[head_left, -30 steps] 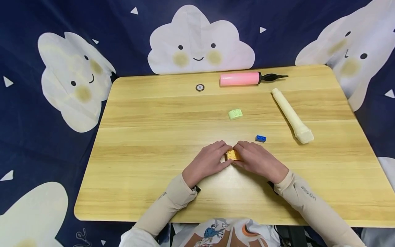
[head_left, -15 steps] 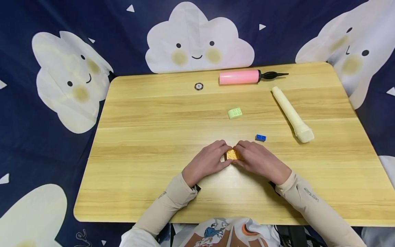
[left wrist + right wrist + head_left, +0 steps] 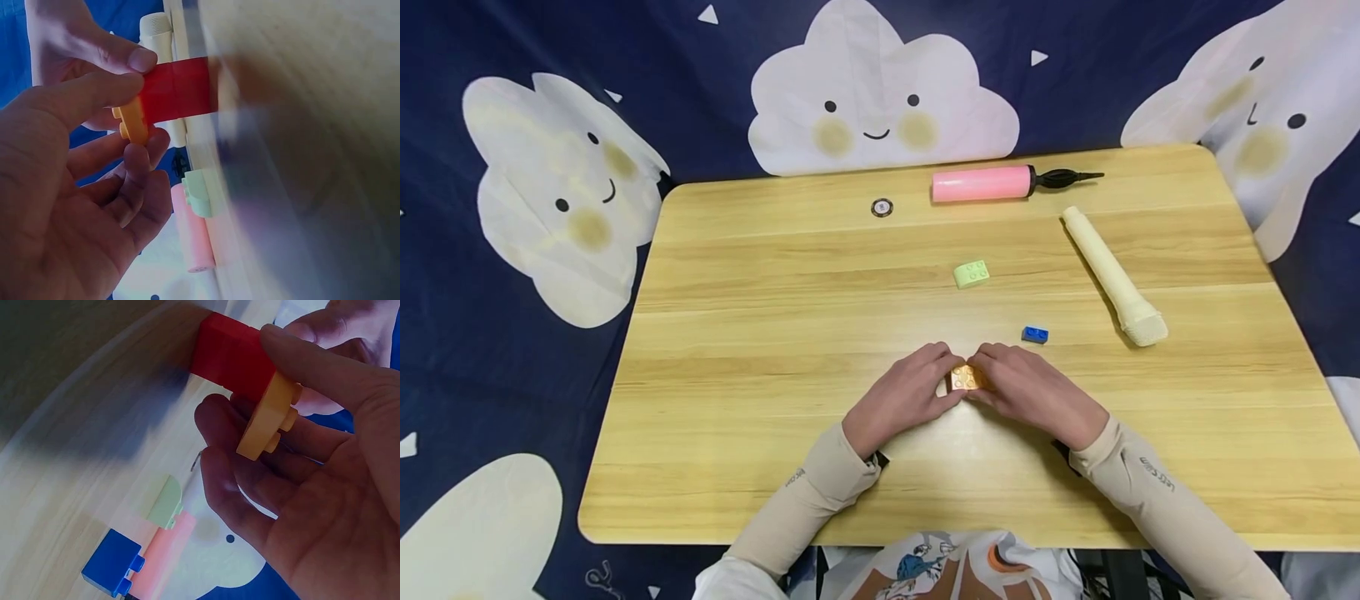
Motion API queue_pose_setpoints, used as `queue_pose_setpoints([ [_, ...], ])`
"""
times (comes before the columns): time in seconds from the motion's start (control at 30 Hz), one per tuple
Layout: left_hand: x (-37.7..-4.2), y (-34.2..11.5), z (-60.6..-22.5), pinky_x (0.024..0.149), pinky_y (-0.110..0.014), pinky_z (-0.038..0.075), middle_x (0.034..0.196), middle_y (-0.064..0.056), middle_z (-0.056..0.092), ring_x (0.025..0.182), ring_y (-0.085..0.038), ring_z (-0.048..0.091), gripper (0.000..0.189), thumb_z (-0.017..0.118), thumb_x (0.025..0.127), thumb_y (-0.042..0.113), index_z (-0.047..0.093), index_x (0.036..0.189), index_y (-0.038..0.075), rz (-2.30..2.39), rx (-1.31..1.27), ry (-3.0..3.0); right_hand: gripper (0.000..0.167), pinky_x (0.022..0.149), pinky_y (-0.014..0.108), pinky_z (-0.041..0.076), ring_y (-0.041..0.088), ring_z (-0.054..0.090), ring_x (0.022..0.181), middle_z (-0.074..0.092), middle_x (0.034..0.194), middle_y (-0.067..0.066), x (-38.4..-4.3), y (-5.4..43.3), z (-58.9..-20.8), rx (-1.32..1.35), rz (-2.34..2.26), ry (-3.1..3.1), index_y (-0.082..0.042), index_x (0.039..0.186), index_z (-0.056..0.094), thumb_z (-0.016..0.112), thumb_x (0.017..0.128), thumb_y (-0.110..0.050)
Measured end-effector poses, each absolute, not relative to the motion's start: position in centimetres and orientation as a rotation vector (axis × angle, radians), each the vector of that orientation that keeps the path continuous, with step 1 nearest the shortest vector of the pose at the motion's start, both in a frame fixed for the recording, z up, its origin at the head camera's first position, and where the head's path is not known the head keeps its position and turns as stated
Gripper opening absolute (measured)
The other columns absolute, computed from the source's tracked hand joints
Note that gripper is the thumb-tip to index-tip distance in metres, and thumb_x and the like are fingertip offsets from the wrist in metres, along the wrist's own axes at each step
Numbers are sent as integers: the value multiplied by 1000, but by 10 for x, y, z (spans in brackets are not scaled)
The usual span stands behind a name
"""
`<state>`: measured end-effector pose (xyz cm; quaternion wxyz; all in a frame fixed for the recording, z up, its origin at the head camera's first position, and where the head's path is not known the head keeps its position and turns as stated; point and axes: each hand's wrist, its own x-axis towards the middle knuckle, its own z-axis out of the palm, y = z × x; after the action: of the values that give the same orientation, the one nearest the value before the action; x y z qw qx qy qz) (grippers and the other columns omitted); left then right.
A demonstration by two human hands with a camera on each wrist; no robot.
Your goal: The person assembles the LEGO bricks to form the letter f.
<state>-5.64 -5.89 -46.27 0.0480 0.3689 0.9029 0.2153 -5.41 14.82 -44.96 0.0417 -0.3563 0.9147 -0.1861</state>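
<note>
Both hands meet around a small stack of toy building bricks near the front middle of the table. On top is an orange brick with studs, seen as a thin plate in the wrist views. Beneath it a red brick section, marked by a seam, reaches down to the tabletop. My left hand pinches the stack from the left, thumb and fingers on opposite sides. From the right, my right hand grips it the same way, covering the orange brick's right part. The red section is hidden in the head view.
A blue brick lies just beyond the right hand, and a light green curved brick farther back. A cream microphone-shaped object is at the right. Along the back are a pink hand pump and a round black-and-white chip.
Both hands keep their hold on the stack in almost the same place. The head view shifts slightly, with the table's back edge a little higher in it.
</note>
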Motion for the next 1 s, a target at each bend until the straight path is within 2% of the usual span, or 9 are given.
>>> queue_pose_setpoints([
  [0.13,-55,-58,-466,72,-22,47,98,0,58,85,-11,52,30,70,92,27,67,115,7,651,1142,2797,36,66,33,48,16,53,72,59,84,2,-54,152,-445,-1061,-565,2777,0,100,68,84,82,-27],
  [0.27,-55,-58,-470,69,-24,45,92,3,56,81,-11,52,29,69,90,30,67,112,10,602,1159,2858,57,81,44,55,28,64,92,67,105,15,-60,172,-426,-953,-598,2731,5,118,65,87,78,-30],
  [0.33,-56,-58,-470,69,-25,45,92,4,57,81,-12,52,31,69,90,32,67,112,10,573,1156,2878,62,86,49,54,34,64,101,66,115,21,-66,189,-413,-910,-604,2749,6,127,62,86,79,-25],
  [0.4,-57,-59,-469,70,-26,46,93,4,58,82,-12,53,36,70,90,37,68,114,10,555,1134,2878,57,87,52,53,37,64,104,65,117,22,-75,207,-403,-894,-599,2779,5,129,61,84,81,-16],
  [0.5,-58,-60,-467,72,-28,47,100,2,61,86,-14,56,49,71,89,45,66,122,9,543,1075,2850,51,85,51,52,36,63,103,65,116,20,-88,229,-399,-912,-556,2789,2,131,62,78,83,0],
  [0.63,-61,-60,-465,73,-30,49,104,2,61,87,-14,57,59,73,87,51,63,128,10,554,1039,2818,55,77,43,53,27,64,95,64,115,16,-99,242,-414,-920,-529,2701,-2,136,61,67,83,12],
  [0.73,-64,-60,-465,69,-28,47,102,1,60,82,-13,54,54,74,88,48,65,127,12,552,1079,2807,56,68,37,52,22,62,85,64,111,14,-102,243,-427,-931,-535,2663,-6,135,62,62,83,15],
  [0.83,-68,-59,-466,64,-26,44,101,1,59,76,-12,50,45,73,91,42,67,125,15,547,1114,2804,54,66,34,51,19,60,81,65,106,11,-102,240,-437,-959,-552,2657,-8,130,67,61,82,16],
  [1.0,-76,-57,-468,62,-25,43,100,1,59,72,-11,49,39,73,92,38,69,123,15,552,1106,2823,44,70,36,53,21,64,85,67,101,8,-105,235,-445,-974,-561,2652,-6,119,73,66,80,15],
])
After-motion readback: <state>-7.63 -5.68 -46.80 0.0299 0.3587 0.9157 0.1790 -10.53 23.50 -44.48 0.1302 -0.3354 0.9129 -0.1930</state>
